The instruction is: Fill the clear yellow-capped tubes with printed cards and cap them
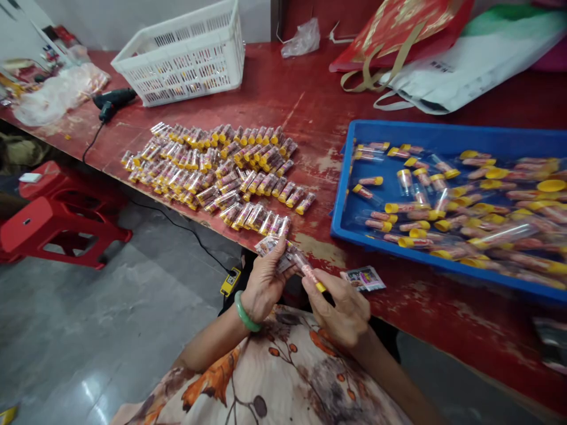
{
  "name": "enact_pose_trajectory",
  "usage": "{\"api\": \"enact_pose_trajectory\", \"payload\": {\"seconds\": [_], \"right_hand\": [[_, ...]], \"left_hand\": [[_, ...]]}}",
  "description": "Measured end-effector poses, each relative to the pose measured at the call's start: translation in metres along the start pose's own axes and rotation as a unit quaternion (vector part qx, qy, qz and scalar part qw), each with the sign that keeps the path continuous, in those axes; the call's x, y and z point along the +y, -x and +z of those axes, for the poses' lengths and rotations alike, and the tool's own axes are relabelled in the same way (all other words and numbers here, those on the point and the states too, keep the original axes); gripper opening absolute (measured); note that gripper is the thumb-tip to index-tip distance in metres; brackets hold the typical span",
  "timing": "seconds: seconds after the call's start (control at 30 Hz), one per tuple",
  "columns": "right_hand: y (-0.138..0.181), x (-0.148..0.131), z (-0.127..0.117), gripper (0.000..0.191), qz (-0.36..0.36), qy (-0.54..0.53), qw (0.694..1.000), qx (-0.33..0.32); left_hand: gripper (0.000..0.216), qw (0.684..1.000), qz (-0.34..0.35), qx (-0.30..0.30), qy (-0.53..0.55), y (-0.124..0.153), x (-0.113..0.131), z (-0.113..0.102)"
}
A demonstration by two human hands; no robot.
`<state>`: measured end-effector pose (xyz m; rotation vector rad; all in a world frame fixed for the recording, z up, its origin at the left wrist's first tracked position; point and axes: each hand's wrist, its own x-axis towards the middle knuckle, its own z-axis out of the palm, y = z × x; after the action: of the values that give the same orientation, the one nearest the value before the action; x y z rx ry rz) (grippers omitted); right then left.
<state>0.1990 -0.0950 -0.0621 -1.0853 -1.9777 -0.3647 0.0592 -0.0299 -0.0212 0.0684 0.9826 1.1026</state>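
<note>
My right hand is closed around the lower end of a clear plastic tube with a yellow cap and pinkish contents. The tube's upper end reaches my left hand, which pinches small printed plastic sleeves under its thumb. Just beyond my left hand lie rows of wrapped yellow-capped tubes, packed close together on the red table. A blue tray to the right holds many loose tubes without printed wrapping. Near my right hand, a stack of flat printed sleeves rests at the table edge.
A white slotted basket stands at the back, with a dark heat gun beside it. Bags lie at the back right. Red stools and a yellow power strip are on the floor at left.
</note>
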Motion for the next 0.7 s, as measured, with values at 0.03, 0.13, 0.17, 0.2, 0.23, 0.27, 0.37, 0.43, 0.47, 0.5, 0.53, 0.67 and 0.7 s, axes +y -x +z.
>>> {"api": "enact_pose_trajectory", "payload": {"seconds": [0.03, 0.13, 0.17, 0.2, 0.23, 0.27, 0.37, 0.43, 0.47, 0.5, 0.53, 0.67, 0.7], "right_hand": [[-0.003, -0.001, 0.0, 0.039, 0.003, -0.017, 1.0, 0.006], [-0.011, -0.005, 0.0, 0.041, 0.052, -0.054, 0.997, 0.03], [-0.013, -0.005, 0.0, 0.042, 0.075, -0.062, 0.995, 0.036], [-0.013, -0.005, -0.001, 0.044, 0.093, -0.067, 0.993, 0.036], [-0.014, -0.005, -0.002, 0.046, 0.107, -0.069, 0.991, 0.035], [-0.014, -0.005, -0.004, 0.047, 0.118, -0.067, 0.99, 0.035], [-0.015, -0.004, -0.011, 0.047, 0.113, -0.032, 0.993, 0.027], [-0.018, -0.005, -0.016, 0.044, 0.09, -0.007, 0.996, 0.022], [-0.02, -0.006, -0.019, 0.043, 0.072, 0.003, 0.997, 0.018], [-0.022, -0.007, -0.02, 0.043, 0.058, 0.011, 0.998, 0.014], [-0.024, -0.008, -0.022, 0.043, 0.05, 0.017, 0.999, 0.011], [-0.02, -0.011, -0.021, 0.046, 0.058, -0.002, 0.998, 0.023], [-0.017, -0.011, -0.02, 0.047, 0.063, -0.014, 0.997, 0.03]], "left_hand": [[0.029, 1.0, 0.002, -0.005, -0.001, 0.0, -0.001, -0.001], [0.03, 1.0, -0.005, -0.017, -0.009, 0.0, -0.003, -0.005], [0.029, 1.0, -0.011, -0.015, -0.011, 0.0, -0.004, -0.006], [0.028, 1.0, -0.016, -0.011, -0.012, 0.0, -0.003, -0.007], [0.028, 1.0, -0.017, -0.006, -0.012, 0.0, -0.002, -0.008], [0.029, 1.0, -0.016, -0.001, -0.012, 0.0, -0.001, -0.008], [0.031, 1.0, -0.007, 0.001, -0.014, 0.0, 0.002, -0.007], [0.031, 1.0, 0.0, -0.007, -0.012, 0.001, 0.003, -0.006], [0.031, 1.0, 0.001, -0.009, -0.011, 0.001, 0.003, -0.005], [0.031, 1.0, 0.001, -0.007, -0.01, 0.001, 0.003, -0.005], [0.031, 1.0, 0.0, -0.003, -0.01, 0.001, 0.003, -0.005], [0.033, 1.0, -0.002, -0.011, -0.016, 0.002, 0.0, -0.005], [0.034, 1.0, -0.002, -0.017, -0.017, 0.002, -0.001, -0.006]]}}
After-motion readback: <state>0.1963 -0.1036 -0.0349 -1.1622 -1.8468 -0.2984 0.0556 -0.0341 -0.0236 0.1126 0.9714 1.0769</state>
